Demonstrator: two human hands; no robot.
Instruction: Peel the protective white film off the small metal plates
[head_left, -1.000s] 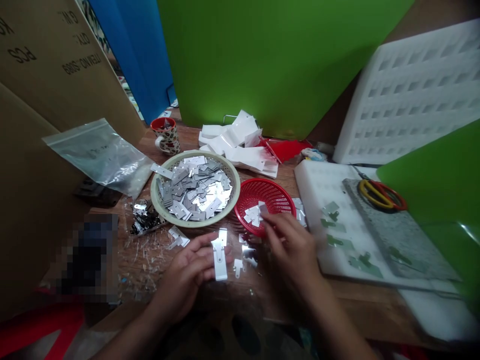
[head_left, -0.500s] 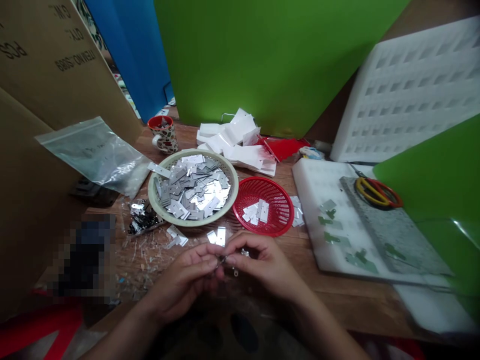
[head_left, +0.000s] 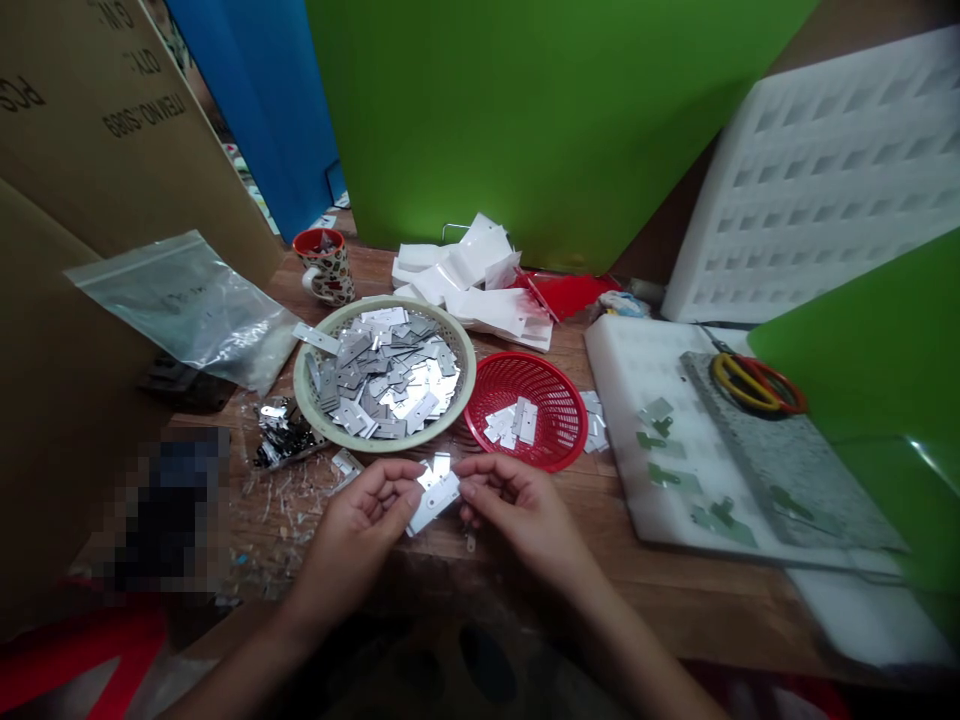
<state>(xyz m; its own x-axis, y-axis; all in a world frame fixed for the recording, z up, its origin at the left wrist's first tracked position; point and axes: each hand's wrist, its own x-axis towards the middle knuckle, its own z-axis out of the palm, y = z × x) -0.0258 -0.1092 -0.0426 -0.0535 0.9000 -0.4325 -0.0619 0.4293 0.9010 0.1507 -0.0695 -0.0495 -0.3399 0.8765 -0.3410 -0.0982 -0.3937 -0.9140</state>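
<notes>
Between my two hands is a flat silver metal plate [head_left: 435, 502] with a hole in it, tilted with its broad face up. My left hand [head_left: 373, 512] pinches its left end between thumb and fingers. At the other end, my right hand [head_left: 517, 500] has its thumb and fingertips closed at the plate's corner. A small metal piece [head_left: 470, 540] shows just under my right fingers; whether it is held or lies on the table I cannot tell. Beyond my hands stand a pale green basket [head_left: 301, 400] heaped with similar plates and a red basket [head_left: 564, 400] with several plates.
A pile of dark metal clips [head_left: 283, 435] lies on the left, near a clear plastic bag [head_left: 195, 310] and a mug [head_left: 328, 275]. White foam [head_left: 619, 400] on the right bears a grey slab [head_left: 750, 440], scissors [head_left: 757, 385] and several plates. White folded pieces [head_left: 472, 270] lie behind the baskets.
The plate has turned so its broad face shows; before, it was mostly hidden between my fingers. My hands have moved slightly apart.
</notes>
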